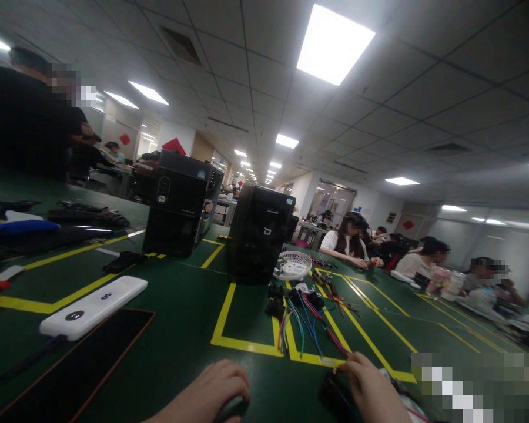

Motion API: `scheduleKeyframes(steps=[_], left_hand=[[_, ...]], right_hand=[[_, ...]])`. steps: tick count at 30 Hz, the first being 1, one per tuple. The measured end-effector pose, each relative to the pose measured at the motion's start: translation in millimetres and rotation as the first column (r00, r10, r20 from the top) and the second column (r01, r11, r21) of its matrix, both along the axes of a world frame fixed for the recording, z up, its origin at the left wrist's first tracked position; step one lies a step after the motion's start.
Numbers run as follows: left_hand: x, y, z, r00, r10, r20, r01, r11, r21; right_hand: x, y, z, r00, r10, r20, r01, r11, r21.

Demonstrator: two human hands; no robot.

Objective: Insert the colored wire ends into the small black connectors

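My left hand [207, 390] is at the bottom edge, fingers curled over a small dark rounded object [233, 406] on the green table [180, 311]. My right hand [370, 388] lies to its right, fingers pinched on the near ends of a bundle of coloured wires [308, 326] that runs back to black connectors [275, 302]. A dark object [335, 393] sits under the right hand; I cannot make out what it is.
Two black computer towers [178, 202] [260, 232] stand on the table. A white basket [293, 264] sits beside the nearer one. A white power bank [94, 305] and a dark tablet [70, 367] lie at the left. Several people sit at the right; one stands at the far left.
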State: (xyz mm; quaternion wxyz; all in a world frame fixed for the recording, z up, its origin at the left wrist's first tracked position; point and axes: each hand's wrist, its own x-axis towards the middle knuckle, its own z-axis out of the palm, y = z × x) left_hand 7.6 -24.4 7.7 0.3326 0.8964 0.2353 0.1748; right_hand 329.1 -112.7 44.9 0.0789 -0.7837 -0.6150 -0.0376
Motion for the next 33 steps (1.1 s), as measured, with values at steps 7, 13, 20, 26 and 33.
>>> scheduleKeyframes(steps=[7, 13, 20, 26, 33], left_hand=[[-1.0, -3.6, 6.3, 1.000, 0.003, 0.012, -0.003, 1.000, -0.019], [-0.6, -2.1, 6.3, 1.000, -0.003, -0.009, 0.003, 1.000, -0.016], [0.4, -1.0, 5.5, 0.999, -0.006, -0.035, 0.006, 1.000, 0.005], [-0.1, 0.5, 8.5, 0.999, -0.018, -0.042, 0.018, 1.000, -0.018], [-1.0, -3.9, 8.1, 1.000, 0.010, -0.015, -0.011, 1.000, -0.014]], right_hand=[[3.4, 0.8, -7.0, 0.994, 0.062, -0.094, -0.055, 0.996, 0.069], [-0.6, 2.9, -11.5, 0.974, 0.067, -0.217, -0.034, 0.988, 0.152], [-3.4, 3.7, -9.3, 0.964, 0.040, -0.263, -0.007, 0.992, 0.127], [-2.7, 4.5, -14.0, 0.961, 0.030, -0.275, 0.013, 0.988, 0.153], [-1.6, 4.7, -12.8, 0.962, -0.019, -0.273, 0.057, 0.990, 0.130]])
